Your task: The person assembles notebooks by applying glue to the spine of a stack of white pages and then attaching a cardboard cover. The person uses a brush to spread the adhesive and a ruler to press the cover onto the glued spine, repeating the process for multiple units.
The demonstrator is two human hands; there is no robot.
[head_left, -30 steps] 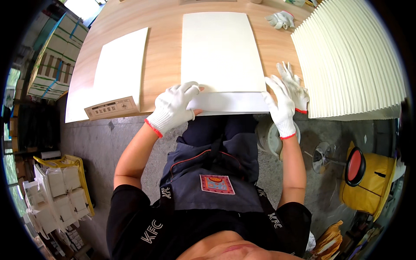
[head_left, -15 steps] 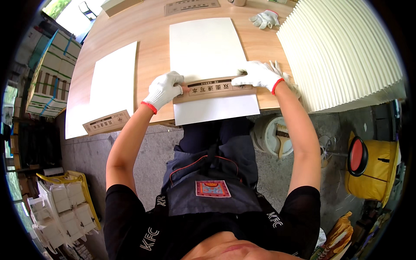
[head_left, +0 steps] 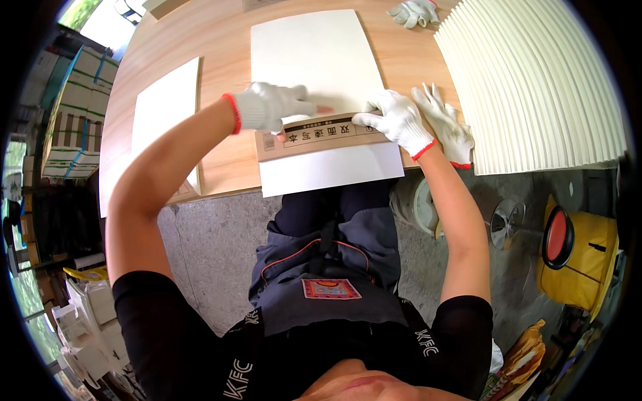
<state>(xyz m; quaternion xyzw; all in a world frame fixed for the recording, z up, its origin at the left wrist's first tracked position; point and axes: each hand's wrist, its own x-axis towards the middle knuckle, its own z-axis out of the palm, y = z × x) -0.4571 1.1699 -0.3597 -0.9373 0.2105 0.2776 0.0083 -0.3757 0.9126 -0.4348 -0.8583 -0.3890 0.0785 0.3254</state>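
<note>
A brown printed card strip [head_left: 319, 134] lies across the near part of a large white sheet [head_left: 311, 57]. The sheet's near end shows below the strip and overhangs the table edge. At the strip's left part is my white-gloved left hand [head_left: 271, 107], smeared by motion. Its bare thumb tip touches the strip and a bare fingertip reaches over the sheet, apart from the thumb. On the strip's right end rests my gloved right hand [head_left: 396, 121], thumb and fingers apart. Whether the strip wraps under the sheet is hidden.
Another white pad [head_left: 164, 110] lies on the left, partly behind my left arm. A tall stack of white sheets [head_left: 535, 87] stands at the right. Loose white gloves [head_left: 445, 123] lie beside my right hand, and another glove [head_left: 413, 12] lies farther back. A yellow bag [head_left: 582, 260] is on the floor.
My left hand has moved right and away from me over the strip, baring its left end. My right hand stays at the right end. The whole view has shifted slightly.
</note>
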